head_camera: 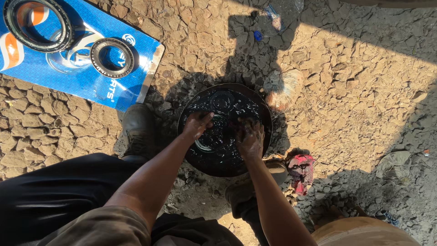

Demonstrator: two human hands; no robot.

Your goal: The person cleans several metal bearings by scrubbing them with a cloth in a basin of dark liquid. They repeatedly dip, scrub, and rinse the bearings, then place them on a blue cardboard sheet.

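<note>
Left hand and right hand dip into round black basin of dark oily liquid, grips indiscernible; slick fingers risk dropping whatever submerged part, splashing.

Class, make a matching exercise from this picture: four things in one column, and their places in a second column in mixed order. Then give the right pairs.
Things:
1. basin
2. large bearing ring
3. red rag
4. left hand

Places:
A. on the blue card, top left
B. on the ground right of the basin
C. in the dark liquid
D. on cracked ground, between the boots

Pairs: 1-D, 2-A, 3-B, 4-C
</note>
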